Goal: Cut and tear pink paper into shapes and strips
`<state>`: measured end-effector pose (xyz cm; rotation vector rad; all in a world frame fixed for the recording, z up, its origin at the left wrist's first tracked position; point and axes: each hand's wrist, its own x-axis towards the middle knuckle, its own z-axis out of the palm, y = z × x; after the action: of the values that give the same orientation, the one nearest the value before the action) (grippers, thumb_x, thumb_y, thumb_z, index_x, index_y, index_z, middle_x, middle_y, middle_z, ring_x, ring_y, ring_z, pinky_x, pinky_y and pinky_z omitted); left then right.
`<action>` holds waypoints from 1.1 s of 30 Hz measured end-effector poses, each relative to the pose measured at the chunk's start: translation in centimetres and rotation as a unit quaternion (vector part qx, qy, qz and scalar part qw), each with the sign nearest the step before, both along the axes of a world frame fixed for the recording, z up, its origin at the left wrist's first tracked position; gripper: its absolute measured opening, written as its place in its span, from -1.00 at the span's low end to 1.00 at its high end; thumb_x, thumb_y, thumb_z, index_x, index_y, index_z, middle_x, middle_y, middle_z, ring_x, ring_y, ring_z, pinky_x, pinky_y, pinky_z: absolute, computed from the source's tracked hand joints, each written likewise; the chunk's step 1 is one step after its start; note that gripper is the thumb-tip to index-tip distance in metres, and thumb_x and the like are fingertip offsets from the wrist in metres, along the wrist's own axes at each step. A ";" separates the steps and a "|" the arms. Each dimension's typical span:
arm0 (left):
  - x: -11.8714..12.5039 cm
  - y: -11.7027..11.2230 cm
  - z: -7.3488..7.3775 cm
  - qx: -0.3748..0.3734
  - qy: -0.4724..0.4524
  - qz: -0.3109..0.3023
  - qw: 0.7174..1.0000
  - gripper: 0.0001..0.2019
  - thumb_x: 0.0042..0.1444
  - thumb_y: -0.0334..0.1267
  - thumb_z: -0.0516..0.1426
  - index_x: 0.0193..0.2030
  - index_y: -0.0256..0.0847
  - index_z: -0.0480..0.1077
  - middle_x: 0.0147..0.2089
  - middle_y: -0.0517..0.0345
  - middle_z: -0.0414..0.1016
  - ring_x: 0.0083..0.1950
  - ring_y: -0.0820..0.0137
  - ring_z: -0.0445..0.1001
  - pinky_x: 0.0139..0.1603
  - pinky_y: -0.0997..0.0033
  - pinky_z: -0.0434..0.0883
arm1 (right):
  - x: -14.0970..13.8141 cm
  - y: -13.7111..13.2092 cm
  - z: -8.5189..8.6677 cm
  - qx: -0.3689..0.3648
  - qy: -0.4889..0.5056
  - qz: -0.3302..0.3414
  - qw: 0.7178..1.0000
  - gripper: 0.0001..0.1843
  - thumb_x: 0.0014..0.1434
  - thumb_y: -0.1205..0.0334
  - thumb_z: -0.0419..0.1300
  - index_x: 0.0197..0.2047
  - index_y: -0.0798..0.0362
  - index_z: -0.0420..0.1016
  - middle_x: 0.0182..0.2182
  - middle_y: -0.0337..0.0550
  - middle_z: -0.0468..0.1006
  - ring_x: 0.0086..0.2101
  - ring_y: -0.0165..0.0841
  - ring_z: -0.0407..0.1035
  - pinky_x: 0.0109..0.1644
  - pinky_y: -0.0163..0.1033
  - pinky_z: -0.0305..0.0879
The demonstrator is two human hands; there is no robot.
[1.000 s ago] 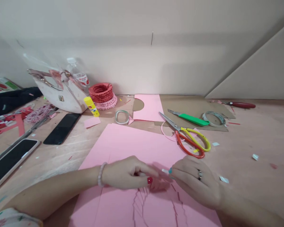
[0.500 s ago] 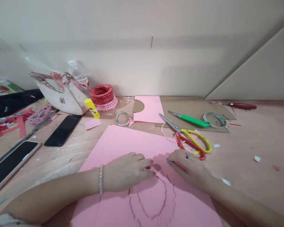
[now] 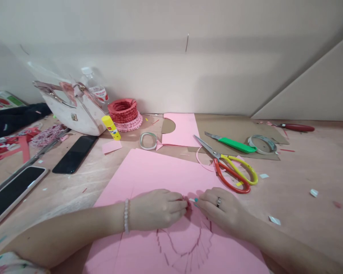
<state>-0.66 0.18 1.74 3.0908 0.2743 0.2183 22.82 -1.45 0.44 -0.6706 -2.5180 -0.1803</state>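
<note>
My left hand is closed over the pink paper, thumb and fingers pinched at a small dark red piece. Facing it, my right hand is also closed, its fingertips meeting at a tiny whitish piece between the hands. What else the right fingers hold is hidden. Below them on the paper lies a pink ring shape with dark red broken edges, its upper part covered by my hands. Beyond my right hand rest open scissors with red and yellow handles.
A green-handled cutter and a tape roll lie on brown cardboard. A glue stick, stacked red and pink rings, a white handbag, a bottle and two phones stand or lie leftward. A red-handled tool is at right.
My hands have come closer together, the right moving left and slightly nearer to me. A whitish piece now shows between the fingertips. The view has shifted slightly.
</note>
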 end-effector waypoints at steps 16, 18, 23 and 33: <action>-0.1 -0.2 -0.5 0.019 -0.029 -0.007 0.999 -0.79 0.25 -0.44 -0.07 -0.24 -0.37 0.39 -0.19 -0.05 0.41 -0.10 0.37 0.37 -0.15 0.42 0.41 | -0.6 0.4 0.2 0.042 -0.007 0.061 0.997 -0.77 0.15 0.57 -0.03 -0.20 0.21 0.38 -0.46 -0.10 0.50 -0.50 -0.39 0.29 -0.48 -0.25 0.14; -0.1 -0.1 -0.4 0.021 -0.029 -0.008 0.999 -0.79 0.24 -0.44 -0.07 -0.23 -0.38 0.39 -0.19 -0.05 0.41 -0.10 0.36 0.37 -0.15 0.41 0.41 | -0.7 0.4 0.2 0.043 -0.011 0.062 0.997 -0.77 0.15 0.57 -0.03 -0.19 0.22 0.37 -0.45 -0.09 0.51 -0.49 -0.38 0.30 -0.48 -0.24 0.14; -0.1 -0.2 -0.3 0.025 -0.022 -0.004 0.999 -0.79 0.25 -0.45 -0.08 -0.25 -0.37 0.37 -0.19 -0.05 0.40 -0.12 0.37 0.37 -0.23 0.43 0.43 | -0.7 0.4 0.2 0.048 -0.023 0.070 0.996 -0.75 0.16 0.56 -0.05 -0.14 0.25 0.36 -0.44 -0.07 0.51 -0.46 -0.36 0.33 -0.48 -0.24 0.17; -0.2 -0.2 -0.3 0.020 -0.017 -0.002 1.000 -0.80 0.25 -0.45 -0.07 -0.21 -0.38 0.37 -0.17 -0.07 0.40 -0.08 0.36 0.37 -0.21 0.45 0.43 | -0.6 0.6 -0.2 0.008 -0.032 0.066 0.997 -0.76 0.18 0.52 -0.03 -0.11 0.26 0.36 -0.41 -0.06 0.48 -0.41 -0.34 0.32 -0.43 -0.23 0.21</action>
<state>-0.83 -0.02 1.43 3.1237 0.2669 0.2785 22.19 -0.87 0.25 -0.4961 -2.6082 -0.1770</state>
